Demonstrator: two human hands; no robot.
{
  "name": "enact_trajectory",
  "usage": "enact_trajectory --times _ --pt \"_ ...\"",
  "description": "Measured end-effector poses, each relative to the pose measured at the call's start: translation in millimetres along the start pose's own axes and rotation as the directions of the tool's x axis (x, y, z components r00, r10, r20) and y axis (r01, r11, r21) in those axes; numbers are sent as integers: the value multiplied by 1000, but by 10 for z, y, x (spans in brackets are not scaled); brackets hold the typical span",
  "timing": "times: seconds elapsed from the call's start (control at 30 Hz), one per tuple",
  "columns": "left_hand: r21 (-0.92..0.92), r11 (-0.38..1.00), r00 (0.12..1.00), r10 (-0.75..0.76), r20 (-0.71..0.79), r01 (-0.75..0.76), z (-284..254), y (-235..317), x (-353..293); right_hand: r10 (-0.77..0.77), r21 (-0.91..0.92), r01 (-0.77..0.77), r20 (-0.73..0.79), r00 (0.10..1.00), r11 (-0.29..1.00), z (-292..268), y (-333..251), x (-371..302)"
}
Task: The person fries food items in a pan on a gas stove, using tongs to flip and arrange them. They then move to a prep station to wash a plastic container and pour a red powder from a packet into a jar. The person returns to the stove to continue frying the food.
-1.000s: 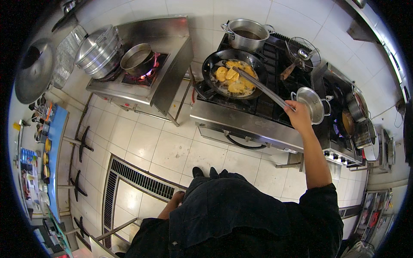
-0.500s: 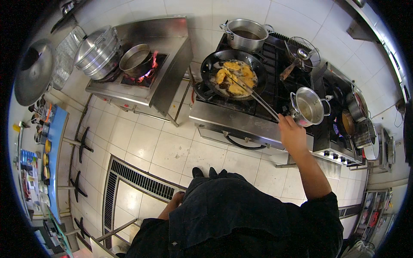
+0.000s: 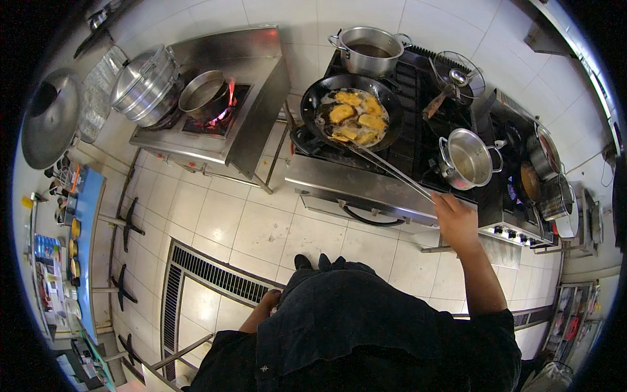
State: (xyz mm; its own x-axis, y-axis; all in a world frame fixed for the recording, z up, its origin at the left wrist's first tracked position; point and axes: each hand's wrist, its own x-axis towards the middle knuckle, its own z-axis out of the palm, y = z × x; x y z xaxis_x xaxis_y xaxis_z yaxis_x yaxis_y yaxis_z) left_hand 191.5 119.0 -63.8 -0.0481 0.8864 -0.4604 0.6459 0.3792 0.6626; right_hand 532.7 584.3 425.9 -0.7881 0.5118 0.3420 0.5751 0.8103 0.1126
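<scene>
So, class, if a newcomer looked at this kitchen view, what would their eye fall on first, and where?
Probably the golden-yellow food pieces in the black wok, at the upper centre. Next, the long metal tongs, slanting from the right hand to the wok's near side. Then the bright flames beside a dark pan at the upper left.

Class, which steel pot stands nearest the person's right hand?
The two-handled pot just beyond the right hand, right of the wok. The back pot stands behind the wok; the other pots sit farther right.
</scene>
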Motion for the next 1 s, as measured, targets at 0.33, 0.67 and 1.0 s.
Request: enact_trajectory --times 0.33,0.67,1.0 --pt "-554 576 770 -602 209 601 -396 766 49 292 254 -355 256 922 900 -663 245 215" --pt "-387 748 841 -506 192 539 38 41 108 500 595 -767 601 623 240 -425 546 305" --pt "141 977 973 -182 138 163 133 -156 160 480 662 -747 676 560 -62 24 565 422"
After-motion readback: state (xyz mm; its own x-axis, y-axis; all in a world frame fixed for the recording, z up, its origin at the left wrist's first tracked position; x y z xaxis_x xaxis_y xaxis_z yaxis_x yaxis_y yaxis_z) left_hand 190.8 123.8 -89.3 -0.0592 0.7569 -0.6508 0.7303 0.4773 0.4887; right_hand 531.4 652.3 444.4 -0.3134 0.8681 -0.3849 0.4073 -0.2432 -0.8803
